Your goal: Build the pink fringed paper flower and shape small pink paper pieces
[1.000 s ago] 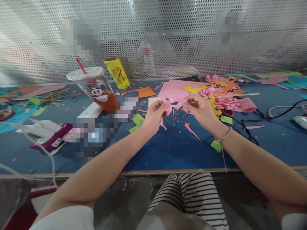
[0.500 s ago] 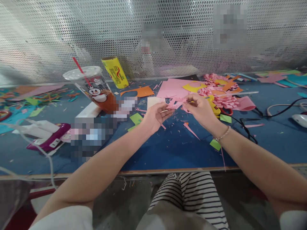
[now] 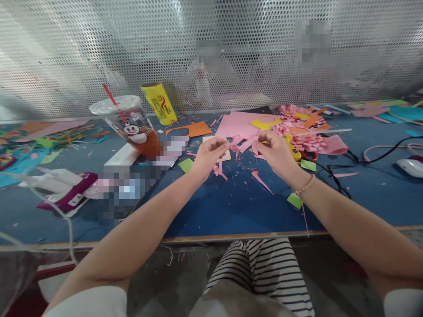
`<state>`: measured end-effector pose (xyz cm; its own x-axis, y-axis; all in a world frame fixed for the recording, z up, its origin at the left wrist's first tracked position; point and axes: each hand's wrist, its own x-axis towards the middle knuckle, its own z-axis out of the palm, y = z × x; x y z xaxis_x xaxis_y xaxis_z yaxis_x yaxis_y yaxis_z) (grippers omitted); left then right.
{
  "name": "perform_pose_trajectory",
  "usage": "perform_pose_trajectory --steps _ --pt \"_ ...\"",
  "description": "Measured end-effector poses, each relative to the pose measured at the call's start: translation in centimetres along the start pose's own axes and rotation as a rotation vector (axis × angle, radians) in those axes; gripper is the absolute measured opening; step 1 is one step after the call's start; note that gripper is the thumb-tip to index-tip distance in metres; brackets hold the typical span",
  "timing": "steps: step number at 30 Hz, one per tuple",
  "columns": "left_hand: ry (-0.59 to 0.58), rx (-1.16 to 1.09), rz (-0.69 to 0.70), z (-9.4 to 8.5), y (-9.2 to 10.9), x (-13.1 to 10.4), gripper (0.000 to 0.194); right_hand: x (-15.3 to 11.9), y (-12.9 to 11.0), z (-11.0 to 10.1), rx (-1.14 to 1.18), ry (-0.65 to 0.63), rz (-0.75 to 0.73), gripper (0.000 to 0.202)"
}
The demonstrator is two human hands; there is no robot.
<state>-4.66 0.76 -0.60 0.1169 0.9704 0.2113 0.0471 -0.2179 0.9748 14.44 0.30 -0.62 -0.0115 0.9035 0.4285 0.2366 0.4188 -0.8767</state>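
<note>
A fringed pink paper strip point(image 3: 243, 144) stretches between my two hands above the blue table. My left hand point(image 3: 211, 155) is closed, thumb and forefinger pinched at the strip's left end. At the other end, my right hand point(image 3: 276, 152) pinches the strip between thumb and fingers; a bracelet circles that wrist. Small pink paper scraps point(image 3: 220, 171) show just below my left fingers. A cream-coloured card point(image 3: 226, 155) lies partly hidden behind my left hand. Beyond the strip are a pink paper sheet point(image 3: 233, 123) and a yellow paper piece with a round cut-out point(image 3: 264, 122).
Left stand a tilted drink cup point(image 3: 134, 127) with a red straw, a yellow tube point(image 3: 161, 105), a blurred phone-like object point(image 3: 128, 191) and a purple power strip point(image 3: 74, 193). Right are pink fringed rolls point(image 3: 309, 141), cables point(image 3: 330, 169) and a white mouse point(image 3: 410, 167). A perforated metal panel point(image 3: 231, 26) rises behind.
My left fingers, spread beneath the strip before, are now closed in a pinch at its left end. My hand has turned, and pink scraps show below it. My right hand has barely moved.
</note>
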Motion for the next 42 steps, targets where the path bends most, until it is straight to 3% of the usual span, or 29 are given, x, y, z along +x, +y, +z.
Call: perform_pose_trajectory --steps 6,17,23,28,42 --pt "-0.039 -0.045 0.042 0.6 -0.5 -0.1 0.025 -0.1 -0.1 0.1 0.099 -0.028 0.039 0.012" --pt "-0.053 -0.403 -0.137 1.3 0.2 -1.0 0.038 -0.1 0.3 0.3 0.215 -0.073 0.118 0.019" --pt "-0.038 -0.304 -0.060 1.7 0.5 -1.3 0.032 -0.3 0.0 0.1 0.363 -0.158 0.171 0.025" --pt "-0.074 -0.231 -0.036 1.9 0.6 -1.6 0.030 -0.2 -0.7 0.1 0.337 -0.201 0.209 0.035" --pt "-0.033 -0.136 -0.100 2.5 0.3 -2.1 0.015 -0.5 -0.6 0.4 0.165 -0.262 0.100 0.020"
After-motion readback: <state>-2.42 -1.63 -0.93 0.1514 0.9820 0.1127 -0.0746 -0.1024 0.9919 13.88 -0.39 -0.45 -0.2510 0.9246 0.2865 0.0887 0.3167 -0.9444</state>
